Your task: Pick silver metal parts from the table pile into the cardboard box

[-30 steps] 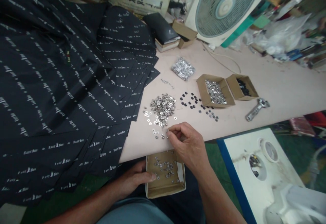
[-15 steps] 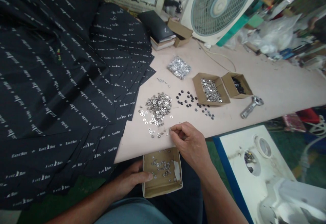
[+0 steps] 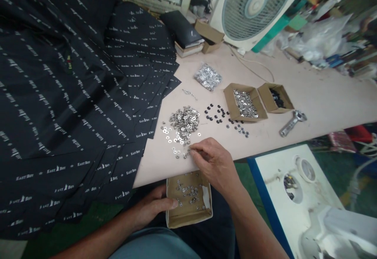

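My left hand (image 3: 160,204) grips the left wall of a shallow cardboard box (image 3: 188,220), its thumb over the rim. Small metal snap fasteners (image 3: 188,191) lie scattered on the bottom of that box, which sits just below the table's front edge. Over the tabletop, my right hand (image 3: 213,162) has thumb and forefinger pinched among loose snap pieces; whatever is between the fingertips is too small to make out. Beyond those fingertips rises a heap of silver snap pieces (image 3: 185,121), with loose ones spread along its near side.
Black printed fabric (image 3: 73,94) covers the table's left. Black caps (image 3: 218,111) lie near a carton of silver pieces (image 3: 246,103) and a carton of black pieces (image 3: 276,98). A metal tool (image 3: 291,123), a bag of snaps (image 3: 207,77) and a fan (image 3: 256,5) stand farther off. A white machine (image 3: 330,227) is at right.
My right hand has moved slightly left along the loose snap pieces, still pinched. My left hand keeps its hold on the box.
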`<control>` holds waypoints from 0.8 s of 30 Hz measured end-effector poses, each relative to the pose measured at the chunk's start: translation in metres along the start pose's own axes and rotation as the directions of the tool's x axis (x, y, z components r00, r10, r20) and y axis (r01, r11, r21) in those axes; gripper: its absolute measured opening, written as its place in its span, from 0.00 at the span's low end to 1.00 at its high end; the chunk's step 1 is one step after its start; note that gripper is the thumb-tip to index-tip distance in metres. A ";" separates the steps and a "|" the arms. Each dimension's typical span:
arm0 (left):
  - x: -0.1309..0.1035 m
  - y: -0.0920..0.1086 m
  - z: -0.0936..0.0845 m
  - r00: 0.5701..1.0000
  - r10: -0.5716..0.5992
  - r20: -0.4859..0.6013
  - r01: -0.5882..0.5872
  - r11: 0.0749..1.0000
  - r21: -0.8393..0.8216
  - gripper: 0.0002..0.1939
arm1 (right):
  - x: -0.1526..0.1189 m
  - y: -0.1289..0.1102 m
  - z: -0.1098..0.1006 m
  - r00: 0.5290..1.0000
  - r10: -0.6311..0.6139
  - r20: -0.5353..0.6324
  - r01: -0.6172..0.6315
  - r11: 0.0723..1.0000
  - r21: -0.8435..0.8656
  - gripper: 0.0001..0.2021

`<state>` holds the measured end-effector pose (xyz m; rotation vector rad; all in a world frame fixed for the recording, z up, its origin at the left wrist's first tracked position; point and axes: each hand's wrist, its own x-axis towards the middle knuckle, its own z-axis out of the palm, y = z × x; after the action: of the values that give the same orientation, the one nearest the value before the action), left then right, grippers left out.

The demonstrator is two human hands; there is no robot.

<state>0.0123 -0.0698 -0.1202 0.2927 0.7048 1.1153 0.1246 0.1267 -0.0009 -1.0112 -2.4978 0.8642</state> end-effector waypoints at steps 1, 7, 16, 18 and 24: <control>0.000 0.000 0.000 1.000 0.001 0.002 -0.001 1.000 0.003 0.28 | 0.000 0.000 0.001 1.000 -0.016 0.006 0.016 1.000 -0.019 0.08; -0.001 0.002 0.002 1.000 0.006 -0.009 -0.006 1.000 0.021 0.29 | 0.002 -0.003 0.001 0.994 -0.108 -0.014 0.106 0.990 -0.091 0.08; -0.001 0.002 -0.002 1.000 0.011 -0.002 -0.011 1.000 0.015 0.28 | -0.002 -0.002 -0.009 0.937 0.344 -0.059 -0.267 0.817 0.511 0.02; -0.001 0.002 -0.001 1.000 0.005 -0.005 -0.005 1.000 0.017 0.29 | -0.003 0.001 -0.012 0.891 0.455 0.015 -0.310 0.583 0.751 0.03; 0.000 0.005 0.004 1.000 0.009 0.000 -0.009 0.999 0.031 0.28 | 0.000 0.005 -0.017 0.849 0.465 0.249 -0.340 0.121 0.933 0.06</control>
<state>0.0110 -0.0668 -0.1148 0.3224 0.7221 1.1135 0.1353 0.1366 0.0092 -1.1190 -0.9727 2.0697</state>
